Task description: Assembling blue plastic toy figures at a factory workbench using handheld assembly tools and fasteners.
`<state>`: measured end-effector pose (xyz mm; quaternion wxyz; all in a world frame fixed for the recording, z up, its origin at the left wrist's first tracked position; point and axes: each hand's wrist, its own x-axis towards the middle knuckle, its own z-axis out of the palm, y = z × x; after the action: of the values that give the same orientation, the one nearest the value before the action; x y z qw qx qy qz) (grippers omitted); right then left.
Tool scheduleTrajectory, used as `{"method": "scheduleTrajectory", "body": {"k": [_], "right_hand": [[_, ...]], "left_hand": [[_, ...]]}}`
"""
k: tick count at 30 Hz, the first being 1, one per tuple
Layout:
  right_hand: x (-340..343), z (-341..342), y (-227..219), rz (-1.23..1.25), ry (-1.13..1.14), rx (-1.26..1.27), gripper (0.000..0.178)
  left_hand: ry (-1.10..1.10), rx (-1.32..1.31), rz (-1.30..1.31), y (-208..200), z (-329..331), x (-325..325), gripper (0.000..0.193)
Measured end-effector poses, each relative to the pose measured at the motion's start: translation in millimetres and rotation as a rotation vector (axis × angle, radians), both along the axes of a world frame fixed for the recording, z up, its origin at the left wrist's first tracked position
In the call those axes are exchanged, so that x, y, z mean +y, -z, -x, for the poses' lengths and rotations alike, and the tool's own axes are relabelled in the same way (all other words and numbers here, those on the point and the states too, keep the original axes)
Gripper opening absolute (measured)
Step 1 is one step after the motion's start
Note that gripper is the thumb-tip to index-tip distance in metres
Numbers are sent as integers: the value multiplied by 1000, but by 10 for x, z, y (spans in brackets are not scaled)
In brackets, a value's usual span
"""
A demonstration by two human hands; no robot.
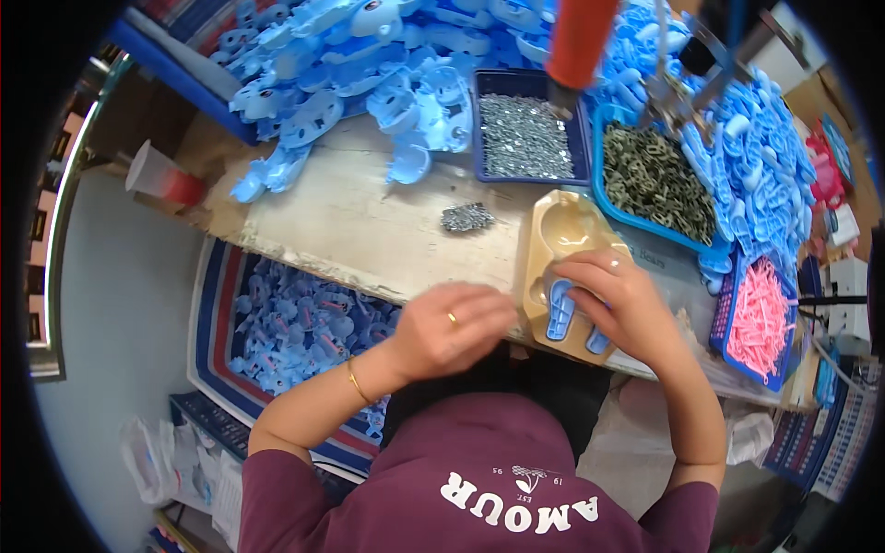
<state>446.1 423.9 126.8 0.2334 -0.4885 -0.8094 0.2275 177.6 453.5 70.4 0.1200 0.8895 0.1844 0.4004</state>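
Observation:
My right hand (pixel 619 302) rests on a light blue plastic part (pixel 560 311) that lies in the near recess of a tan moulded jig (pixel 564 230) on the workbench, fingers curled over the part. My left hand (pixel 454 327), with a ring and a gold bangle, hovers just left of the jig with fingers bent; I cannot tell if it holds anything small. A small heap of silver screws (pixel 467 217) lies on the bench beyond it.
A blue tray of silver screws (pixel 523 136) and a blue tray of dark metal pieces (pixel 656 180) sit behind the jig. Pink plastic parts (pixel 761 318) fill a tray at right. Blue plastic parts (pixel 359 64) pile up at the back and in a sack (pixel 295 323) below left. An orange-handled tool (pixel 579 41) hangs overhead.

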Motion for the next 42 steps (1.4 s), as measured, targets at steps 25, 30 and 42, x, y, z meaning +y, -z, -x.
{"method": "scheduleTrajectory", "body": {"k": [25, 30, 42], "right_hand": [[117, 164, -478, -530, 170, -9, 58], [-192, -117, -413, -468, 187, -265, 44], [-565, -349, -239, -150, 279, -255, 56]], "left_hand": [[262, 1, 576, -439, 430, 619, 23], [10, -77, 440, -460, 39, 541, 60], [165, 256, 259, -352, -645, 259, 76]]}}
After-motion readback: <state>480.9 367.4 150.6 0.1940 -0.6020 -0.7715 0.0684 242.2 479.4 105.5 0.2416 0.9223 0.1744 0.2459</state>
